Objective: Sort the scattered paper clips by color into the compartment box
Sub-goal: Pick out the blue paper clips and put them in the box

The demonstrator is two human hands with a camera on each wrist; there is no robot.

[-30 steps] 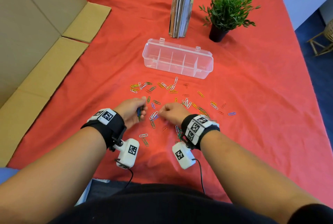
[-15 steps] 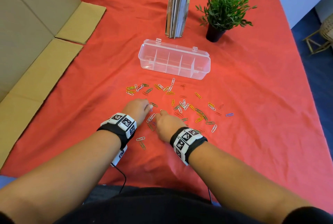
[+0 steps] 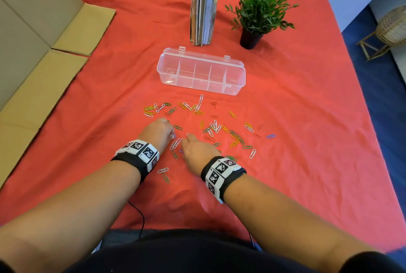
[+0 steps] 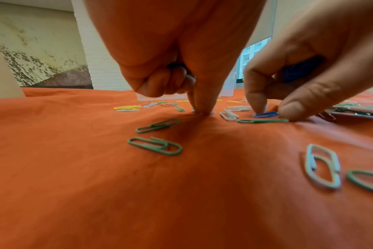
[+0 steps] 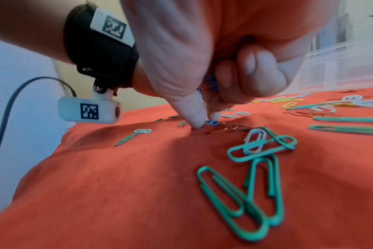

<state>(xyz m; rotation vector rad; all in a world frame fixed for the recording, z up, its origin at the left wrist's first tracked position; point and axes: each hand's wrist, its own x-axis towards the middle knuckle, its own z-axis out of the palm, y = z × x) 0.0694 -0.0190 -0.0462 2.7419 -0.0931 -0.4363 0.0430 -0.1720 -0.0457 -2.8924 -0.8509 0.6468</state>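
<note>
Several paper clips [image 3: 211, 127] in green, white, yellow, red and blue lie scattered on the red cloth. The clear compartment box [image 3: 201, 72] stands behind them with its lid open. My left hand [image 3: 173, 135] keeps blue clips [image 4: 175, 66] in its curled fingers, and its thumb and index tips press on a blue clip [image 4: 195, 111] on the cloth. Close to its right, my right hand [image 3: 187, 136] also holds blue clips [image 5: 211, 82] in its curled fingers. Its thumb and index finger pinch another blue clip [image 5: 211, 123] that lies on the cloth.
A row of upright books [image 3: 203, 4] and a potted plant [image 3: 259, 8] stand behind the box. Flattened cardboard [image 3: 41, 88] lies along the left edge. A lone blue clip [image 3: 270, 136] lies far right. Green clips [image 5: 251, 193] lie under my right wrist.
Both hands have turned palm down and moved a little forward. Their fingertips have come down onto clips on the cloth, close together.
</note>
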